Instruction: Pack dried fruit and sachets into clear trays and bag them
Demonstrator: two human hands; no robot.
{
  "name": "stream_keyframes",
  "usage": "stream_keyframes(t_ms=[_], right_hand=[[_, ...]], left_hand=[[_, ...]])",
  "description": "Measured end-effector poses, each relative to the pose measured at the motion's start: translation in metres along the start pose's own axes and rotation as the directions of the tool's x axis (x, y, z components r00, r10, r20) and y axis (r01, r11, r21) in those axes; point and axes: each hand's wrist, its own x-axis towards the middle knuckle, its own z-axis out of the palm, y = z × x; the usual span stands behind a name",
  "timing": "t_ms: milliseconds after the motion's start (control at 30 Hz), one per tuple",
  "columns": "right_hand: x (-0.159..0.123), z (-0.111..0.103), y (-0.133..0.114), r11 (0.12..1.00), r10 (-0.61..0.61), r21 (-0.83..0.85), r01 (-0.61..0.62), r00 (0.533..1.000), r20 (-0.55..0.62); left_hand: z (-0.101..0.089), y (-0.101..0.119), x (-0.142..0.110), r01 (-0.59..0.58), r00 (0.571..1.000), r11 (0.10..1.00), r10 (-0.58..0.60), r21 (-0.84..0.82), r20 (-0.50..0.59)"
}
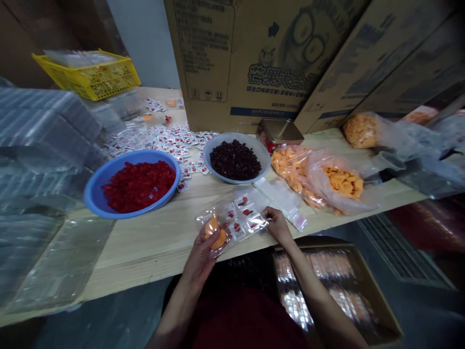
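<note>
My left hand [201, 257] grips a small clear plastic bag [214, 232] holding orange dried fruit pieces, just off the front edge of the wooden table [145, 247]. My right hand [278, 224] pinches the end of a strip of clear sachets [245, 218], each with a red piece inside. That strip runs across to the bag in my left hand. Beside my right hand lie flat clear plastic bags [279, 196]. A blue bowl of red pieces [138, 182] is the nearest bowl to my left hand.
A grey-blue bowl of dark berries [236, 159] and scattered white sachets [156, 140] sit on the table. Bags of orange pieces [337, 182] lie right. Stacked clear trays [39, 145] fill the left, with a yellow basket [85, 75] behind. An open carton of packs [319, 286] stands below.
</note>
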Motion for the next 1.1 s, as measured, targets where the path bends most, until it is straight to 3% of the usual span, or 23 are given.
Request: stream_keyframes(t_ms=[233,433,667,900,1100], right_hand=[[-0.002,0.010,0.024,0.998,0.035,0.059,-0.030,0.996,-0.087],[-0.004,0.018,0.019,1.000,-0.007,0.009,0.008,0.995,-0.104],[0.005,0.026,0.017,0.999,0.035,0.020,-0.035,0.999,-0.024],[0.012,0.014,0.012,0.998,0.019,0.064,-0.024,0.996,0.083],[0.006,0.011,0.014,0.999,-0.015,0.051,0.018,0.998,-0.054]], left_hand=[[-0.013,-0.022,0.003,-0.033,0.992,0.997,0.042,0.074,-0.122],[-0.009,-0.015,-0.007,-0.056,0.992,0.996,0.063,0.073,-0.105],[-0.019,0.012,-0.014,-0.109,0.983,0.993,0.115,0.048,-0.146],[-0.014,-0.009,-0.001,-0.054,0.993,0.996,0.061,0.069,-0.097],[-0.011,-0.017,-0.008,-0.057,0.990,0.991,0.072,0.123,-0.123]])
